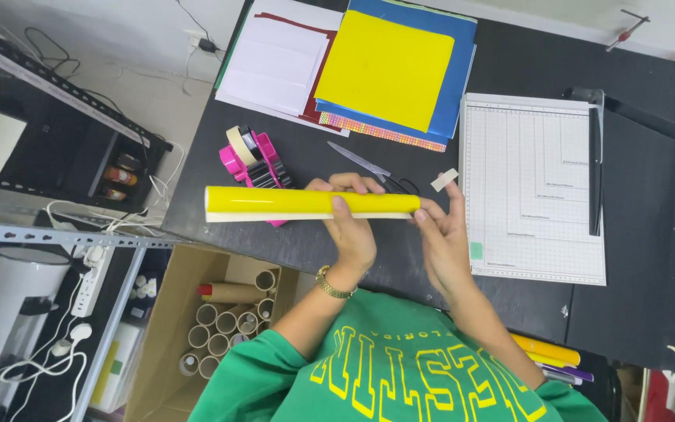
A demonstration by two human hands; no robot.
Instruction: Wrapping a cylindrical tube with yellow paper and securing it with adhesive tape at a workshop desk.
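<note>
A yellow roll (pixel 306 202) is held level over the dark table (pixel 291 242), just above both hands. The left hand (pixel 351 227) is wrapped around the roll near its middle, thumb up over the front and fingers curled over the far side. The right hand (pixel 441 234) is set at the roll's right end, its fingertips touching that end; a small strip of tape (pixel 444 179) is stuck to the tip of the raised index finger. Whether the right hand actually grips the roll or only steadies its end cannot be told.

Most of the roll reaches out to the left of the left hand, passing over a pink tape holder (pixel 253 160) that sits beyond it. Scissors (pixel 361 162) are seen just beyond the left hand's fingers. A paper cutter (pixel 533 187) lies right beside the right hand, on its outer side. Stacked sheets (pixel 388 66), yellow on blue, are placed well beyond both hands. A box of tubes (pixel 220 328) stands below the table edge, left of the left forearm.
</note>
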